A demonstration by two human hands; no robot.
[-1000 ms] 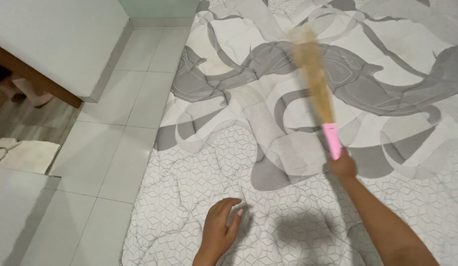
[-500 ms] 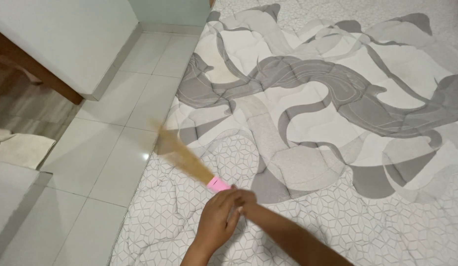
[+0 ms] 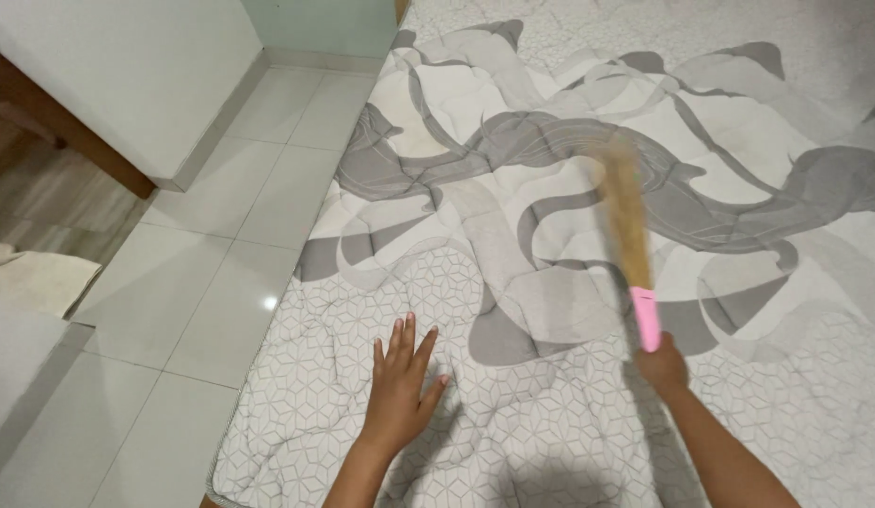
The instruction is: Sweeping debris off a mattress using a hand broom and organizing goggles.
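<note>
The left hand (image 3: 397,390) now lies flat and empty, fingers spread, on the patterned quilt (image 3: 550,414); half a second ago it was curled beside the right. The right hand (image 3: 661,362) is clenched on the pink handle of the straw hand broom (image 3: 633,240), which has swung back from the floor-side edge to point away over the grey swirls, bristles blurred. White floor tiles (image 3: 221,282) lie to the left.

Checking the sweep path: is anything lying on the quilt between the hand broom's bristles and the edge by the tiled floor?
Nothing visible does. The hand broom, gripped by the right hand, is raised over the quilt. Only the left hand lies flat on the quilt toward the tiled floor.
</note>
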